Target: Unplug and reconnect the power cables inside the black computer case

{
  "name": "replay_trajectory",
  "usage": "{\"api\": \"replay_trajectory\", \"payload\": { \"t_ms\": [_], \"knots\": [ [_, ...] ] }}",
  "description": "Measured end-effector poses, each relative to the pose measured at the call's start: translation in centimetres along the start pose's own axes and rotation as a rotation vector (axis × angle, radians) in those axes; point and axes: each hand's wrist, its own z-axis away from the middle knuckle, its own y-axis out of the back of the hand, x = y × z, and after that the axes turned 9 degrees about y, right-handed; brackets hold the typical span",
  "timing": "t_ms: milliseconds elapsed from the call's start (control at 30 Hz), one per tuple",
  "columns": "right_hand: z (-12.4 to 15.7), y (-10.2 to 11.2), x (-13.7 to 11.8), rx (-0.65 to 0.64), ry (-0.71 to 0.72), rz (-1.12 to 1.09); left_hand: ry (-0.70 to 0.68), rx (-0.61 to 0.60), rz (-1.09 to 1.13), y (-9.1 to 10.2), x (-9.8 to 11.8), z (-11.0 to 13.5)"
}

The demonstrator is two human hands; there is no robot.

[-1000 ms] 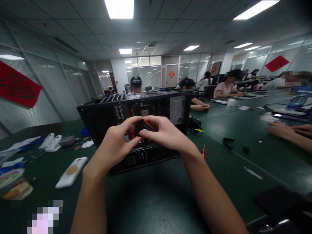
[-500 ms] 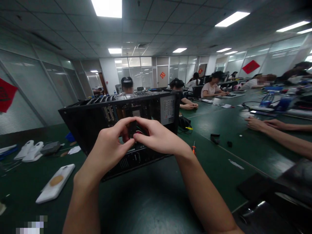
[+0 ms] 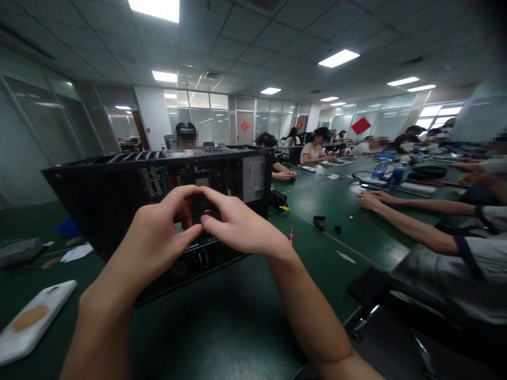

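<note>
A black open computer case (image 3: 119, 195) lies on its side on the green table (image 3: 222, 316), its inside facing me. My left hand (image 3: 154, 243) and my right hand (image 3: 237, 227) meet in front of its middle, fingers curled and thumbs touching. Together they pinch a small black part (image 3: 197, 208) inside the case, with a bit of red wire (image 3: 209, 214) showing just beside it. What the part is I cannot make out.
A white phone (image 3: 34, 319) lies at the lower left. A small orange-handled screwdriver (image 3: 291, 237) and small black bits (image 3: 319, 221) lie right of the case. Another person's arms (image 3: 404, 224) rest on the table at the right. Several people sit further back.
The view has swung to the right, so the case and phone sit further left in the picture. Both hands stay pinched on the same spot inside the case.
</note>
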Motion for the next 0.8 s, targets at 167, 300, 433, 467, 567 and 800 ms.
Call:
{"api": "replay_trajectory", "payload": {
  "t_ms": [167, 300, 433, 467, 567, 800],
  "knots": [
    [-0.2, -0.2, -0.6, 0.016, -0.002, 0.065, -0.004, 0.061, -0.017, -0.1, -0.3, -0.1],
    [-0.1, -0.4, -1.0, 0.04, 0.016, 0.072, -0.03, 0.086, 0.015, -0.2, -0.1, 0.1],
    [-0.1, -0.8, -0.8, 0.063, 0.059, 0.026, -0.005, 0.074, 0.014, -0.2, 0.3, 0.5],
    [-0.1, -0.9, -0.7, 0.068, 0.061, 0.013, -0.006, 0.072, 0.011, -0.2, 0.3, 0.5],
    [-0.3, -1.1, -0.3, 0.073, 0.059, -0.019, -0.024, 0.068, -0.004, -0.2, 0.1, 0.6],
    [-0.4, -1.6, 0.1, 0.096, 0.051, -0.002, -0.066, 0.116, -0.128, -0.1, -0.6, 0.8]
  ]
}}
